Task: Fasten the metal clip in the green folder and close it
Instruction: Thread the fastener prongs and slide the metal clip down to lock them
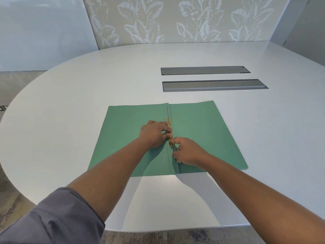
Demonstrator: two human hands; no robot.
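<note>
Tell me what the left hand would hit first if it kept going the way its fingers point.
The left hand points right, across the spine. Its fingertips are already at the brass metal clip, so that comes first; beyond lies the green folder's right flap.

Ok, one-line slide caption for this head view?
Both hands, left hand and right hand, work the metal clip along the open green folder's spine.
</note>
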